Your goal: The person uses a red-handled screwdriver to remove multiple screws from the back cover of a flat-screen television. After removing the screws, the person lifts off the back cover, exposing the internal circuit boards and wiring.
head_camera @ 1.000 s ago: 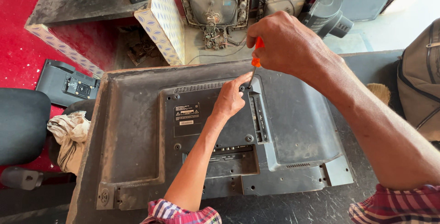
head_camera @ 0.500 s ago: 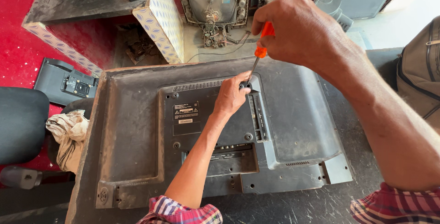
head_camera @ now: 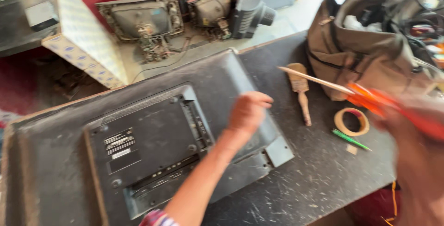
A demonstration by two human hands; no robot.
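A dark flat-screen television (head_camera: 152,147) lies face down on the black worktable (head_camera: 319,179), its back cover up. My left hand (head_camera: 249,110) hovers over the cover's right part with fingers curled; whether it holds something small is not visible. My right hand (head_camera: 416,129), blurred at the right edge, grips an orange-handled screwdriver (head_camera: 351,89) whose shaft points left above the table, away from the television.
A paint brush (head_camera: 301,92), a roll of tape (head_camera: 351,121) and a green pen (head_camera: 350,139) lie on the table right of the television. A brown bag (head_camera: 370,50) with cables stands at the back right. Old tube sets (head_camera: 143,20) and a patterned box (head_camera: 88,45) sit behind.
My right hand has lifted the screwdriver off the back cover and swung it to the right over the table. My left hand moved right along the cover. The view shifted right.
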